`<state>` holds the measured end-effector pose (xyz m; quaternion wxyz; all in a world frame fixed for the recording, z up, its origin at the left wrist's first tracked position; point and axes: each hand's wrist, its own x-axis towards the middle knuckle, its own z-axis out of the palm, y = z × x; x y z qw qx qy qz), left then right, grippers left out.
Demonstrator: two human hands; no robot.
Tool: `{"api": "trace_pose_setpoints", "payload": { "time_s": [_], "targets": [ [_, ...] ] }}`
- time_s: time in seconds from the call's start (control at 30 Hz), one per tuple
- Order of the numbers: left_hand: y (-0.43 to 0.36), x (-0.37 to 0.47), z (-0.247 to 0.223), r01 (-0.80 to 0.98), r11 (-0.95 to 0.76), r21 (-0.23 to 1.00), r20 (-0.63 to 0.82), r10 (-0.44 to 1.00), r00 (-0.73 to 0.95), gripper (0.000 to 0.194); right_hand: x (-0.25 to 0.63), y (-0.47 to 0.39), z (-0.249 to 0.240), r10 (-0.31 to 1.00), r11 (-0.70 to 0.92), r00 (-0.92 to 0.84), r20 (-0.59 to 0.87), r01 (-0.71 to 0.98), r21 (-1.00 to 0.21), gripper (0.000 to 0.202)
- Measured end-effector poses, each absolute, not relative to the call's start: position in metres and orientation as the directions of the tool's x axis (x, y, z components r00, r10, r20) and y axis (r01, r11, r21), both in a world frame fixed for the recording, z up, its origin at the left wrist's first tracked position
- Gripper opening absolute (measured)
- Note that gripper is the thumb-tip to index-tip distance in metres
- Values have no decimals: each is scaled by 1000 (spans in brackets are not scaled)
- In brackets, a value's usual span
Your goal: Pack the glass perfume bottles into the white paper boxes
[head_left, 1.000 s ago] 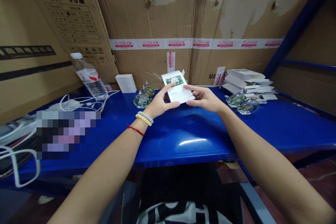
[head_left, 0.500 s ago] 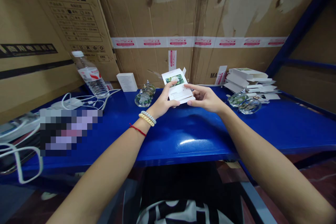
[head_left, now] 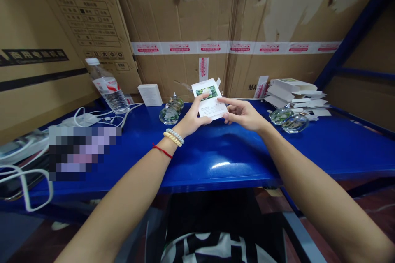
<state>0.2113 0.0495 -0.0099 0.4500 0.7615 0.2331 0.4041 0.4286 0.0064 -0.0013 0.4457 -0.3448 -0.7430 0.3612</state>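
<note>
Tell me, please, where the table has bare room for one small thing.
The table shows bare surface between the left forearm and right forearm, and right of the right forearm, in front of the right-side glass bottles. Crowded: far left, with white cables and water bottle; back right, with stacked white boxes.

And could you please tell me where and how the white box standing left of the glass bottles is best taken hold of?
Probably by the upper part of its two narrow sides, coming from the front and above: the white box stands upright, broad face forward, with cardboard close behind and the nearest glass bottles near its lower right.
</note>
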Motion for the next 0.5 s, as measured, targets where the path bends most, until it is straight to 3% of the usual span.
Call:
{"api": "trace_pose_setpoints", "payload": {
  "time_s": [0.27,0.5],
  "targets": [
    [50,211,-11,58,-665,745,522,634,570,98,429,7,-2,829,527,-349,436,230,-818,74],
    [51,213,-12,70,-604,794,455,666,591,88,428,7,-2,850,515,-304,430,310,-799,64]
  ]
}}
